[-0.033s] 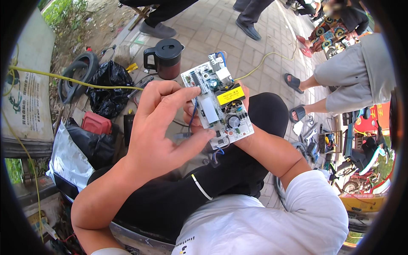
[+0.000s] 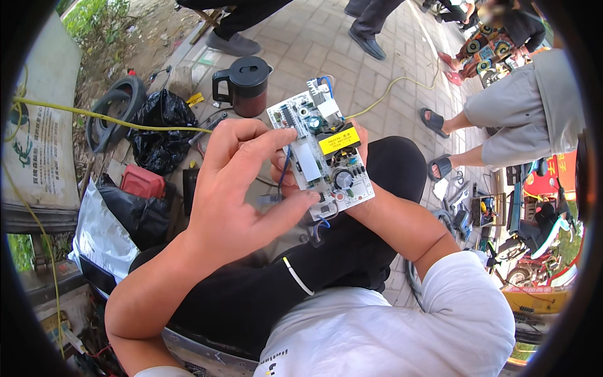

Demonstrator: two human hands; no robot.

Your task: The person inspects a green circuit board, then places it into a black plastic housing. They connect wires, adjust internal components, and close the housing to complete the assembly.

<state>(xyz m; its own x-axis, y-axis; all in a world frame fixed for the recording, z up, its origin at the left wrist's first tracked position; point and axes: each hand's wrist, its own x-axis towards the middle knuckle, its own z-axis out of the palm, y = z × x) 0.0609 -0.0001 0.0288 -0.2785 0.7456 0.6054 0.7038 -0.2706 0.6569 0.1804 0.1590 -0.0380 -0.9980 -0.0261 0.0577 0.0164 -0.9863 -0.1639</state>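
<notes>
A white circuit board is held up over my lap, tilted, carrying a yellow-labelled transformer, a round capacitor, chips and dangling blue wires. My left hand grips it from the left, a curled finger on the upper chips and the thumb on the lower-left corner. My right hand holds it from behind, mostly hidden by the board, with some fingertips showing at both side edges. My black-clad knee is just behind the board.
A dark lidded pitcher, tires, black bags, a red case and yellow cables surround me on paving. A person in grey shorts stands at the right in sandals, near scattered tools and two-wheelers; other people are farther back.
</notes>
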